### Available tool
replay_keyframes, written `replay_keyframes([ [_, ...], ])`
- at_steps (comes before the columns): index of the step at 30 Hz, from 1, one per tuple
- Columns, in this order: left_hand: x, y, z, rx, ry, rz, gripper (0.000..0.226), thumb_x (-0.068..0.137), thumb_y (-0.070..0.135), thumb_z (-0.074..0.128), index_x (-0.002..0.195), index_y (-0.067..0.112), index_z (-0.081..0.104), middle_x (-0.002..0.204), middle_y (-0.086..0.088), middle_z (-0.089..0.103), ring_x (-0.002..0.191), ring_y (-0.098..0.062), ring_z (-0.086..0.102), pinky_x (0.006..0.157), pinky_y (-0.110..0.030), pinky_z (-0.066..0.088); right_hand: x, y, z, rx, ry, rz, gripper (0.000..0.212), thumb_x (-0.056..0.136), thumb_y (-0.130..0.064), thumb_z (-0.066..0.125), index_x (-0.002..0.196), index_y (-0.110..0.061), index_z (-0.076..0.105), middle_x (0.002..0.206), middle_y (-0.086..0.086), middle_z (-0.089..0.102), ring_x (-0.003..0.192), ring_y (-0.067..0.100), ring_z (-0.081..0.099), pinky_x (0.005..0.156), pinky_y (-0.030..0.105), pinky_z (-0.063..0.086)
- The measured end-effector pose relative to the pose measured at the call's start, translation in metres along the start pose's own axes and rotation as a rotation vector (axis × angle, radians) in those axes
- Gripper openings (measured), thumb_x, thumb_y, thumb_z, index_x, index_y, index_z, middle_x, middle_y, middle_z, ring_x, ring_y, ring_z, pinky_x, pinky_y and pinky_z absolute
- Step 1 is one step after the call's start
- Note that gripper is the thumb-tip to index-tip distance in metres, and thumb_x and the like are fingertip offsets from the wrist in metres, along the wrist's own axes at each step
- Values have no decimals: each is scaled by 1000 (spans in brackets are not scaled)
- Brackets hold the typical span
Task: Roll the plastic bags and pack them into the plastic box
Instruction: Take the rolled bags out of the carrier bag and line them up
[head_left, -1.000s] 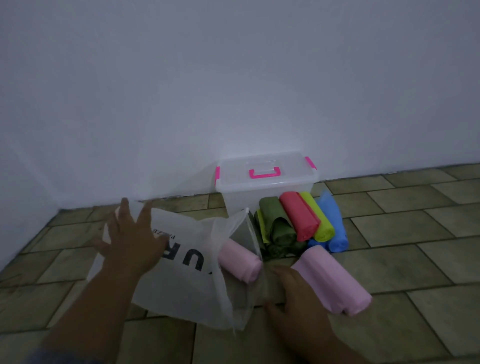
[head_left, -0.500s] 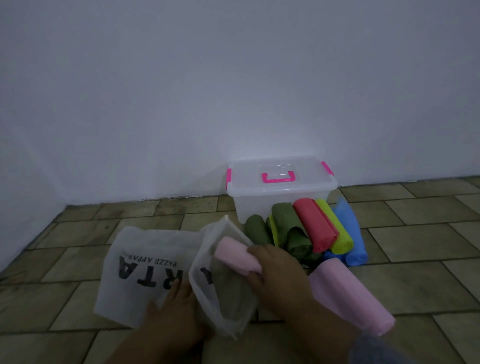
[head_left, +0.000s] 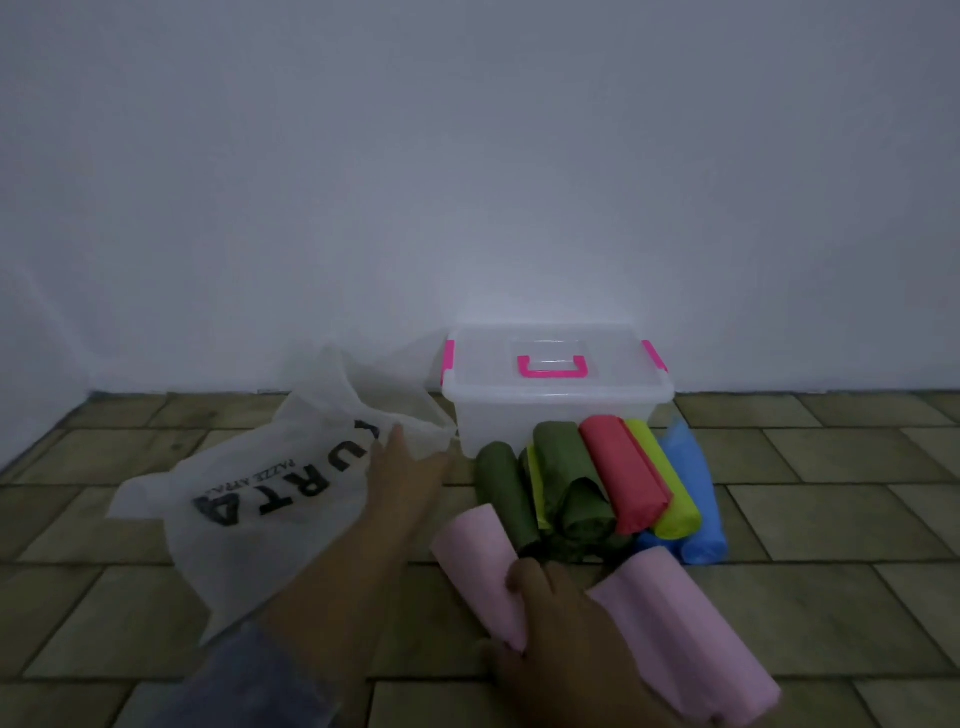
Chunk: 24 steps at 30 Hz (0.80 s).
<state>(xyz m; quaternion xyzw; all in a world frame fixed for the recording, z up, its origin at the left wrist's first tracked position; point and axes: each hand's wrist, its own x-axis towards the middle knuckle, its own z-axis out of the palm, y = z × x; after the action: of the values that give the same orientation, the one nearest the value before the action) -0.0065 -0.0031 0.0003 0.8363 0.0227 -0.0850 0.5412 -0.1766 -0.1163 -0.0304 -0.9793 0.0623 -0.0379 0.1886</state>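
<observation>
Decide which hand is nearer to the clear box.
Left. The left hand touches the white bag, just off the front left corner of the box; the right hand grips a pink roll nearer the camera, with the other rolls between.

Clear glossy plastic box (head_left: 558, 410) w/ pink handle; thin translucent white bag (head_left: 270, 499); matt floor tiles (head_left: 831, 467).

This is looking like a bare, dim room in a home rather than a workplace. A plain white wall (head_left: 467, 156) is rising just behind the clear plastic box (head_left: 556, 410), and a floor (head_left: 831, 467) of olive-brown tiles laid brick-fashion is spreading out in front of it. Far left of the box, a second wall (head_left: 26, 364) is closing the corner.
</observation>
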Motion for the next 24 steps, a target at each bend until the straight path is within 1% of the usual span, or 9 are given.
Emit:
replay_keyframes([
  [2,-28,-2,8,3,-55,39,86,85,30,67,151,15,15,158,-9,14,142,-28,19,114,-45,24,2,11,-26,73,10,86,50,69,-62,55,113,-38,45,113,-10,45,99,13,52,80,29,42],
  [5,-75,-24,11,-23,-175,-52,88,82,18,70,151,14,14,157,-7,17,140,-25,26,109,-35,29,-12,57,-66,-4,90,271,40,71,-50,60,108,-40,46,111,-9,49,96,12,54,74,26,40],
  [8,-104,-40,14,-45,-262,-91,89,83,19,69,151,23,12,158,-3,13,140,-21,26,104,-32,31,-28,88,-81,-90,-125,405,51,73,-44,62,117,-35,38,109,-4,47,97,13,56,72,23,36],
  [13,-116,-41,25,13,-309,-95,87,85,25,65,151,26,10,159,-1,6,143,-20,19,108,-32,30,-22,62,-51,107,-140,335,52,77,-40,65,119,-32,37,106,-7,48,99,8,54,78,19,37],
  [15,-114,-44,24,32,-290,-103,88,84,26,66,151,26,10,159,-2,9,140,-21,24,99,-27,37,-16,36,-31,152,-124,279,51,80,-42,63,123,-32,37,113,-7,46,101,7,50,82,19,37],
  [17,-108,-48,22,72,-264,-128,89,83,27,67,151,26,9,157,-5,12,136,-24,31,80,-20,44,-8,13,-15,211,-76,233,52,79,-42,62,123,-29,39,113,-7,49,93,5,47,69,12,34],
  [18,-104,-49,21,83,-243,-133,90,83,26,67,151,24,7,157,-6,12,135,-25,33,79,-21,45,-3,3,-9,229,-71,208,54,80,-42,61,126,-26,38,113,-6,51,92,4,47,65,7,31],
  [21,-95,-48,19,114,-215,-137,92,85,24,67,151,19,4,158,-13,11,136,-31,32,103,-33,34,8,-9,-7,255,-86,159,55,82,-47,61,126,-21,40,115,-4,57,94,7,52,67,15,33],
  [24,-90,-45,14,72,-258,-151,92,84,24,69,151,23,5,157,-14,14,131,-33,39,97,-35,45,6,-2,-35,314,-249,139,57,75,-55,66,123,-29,50,106,-10,60,89,5,55,73,18,42],
])
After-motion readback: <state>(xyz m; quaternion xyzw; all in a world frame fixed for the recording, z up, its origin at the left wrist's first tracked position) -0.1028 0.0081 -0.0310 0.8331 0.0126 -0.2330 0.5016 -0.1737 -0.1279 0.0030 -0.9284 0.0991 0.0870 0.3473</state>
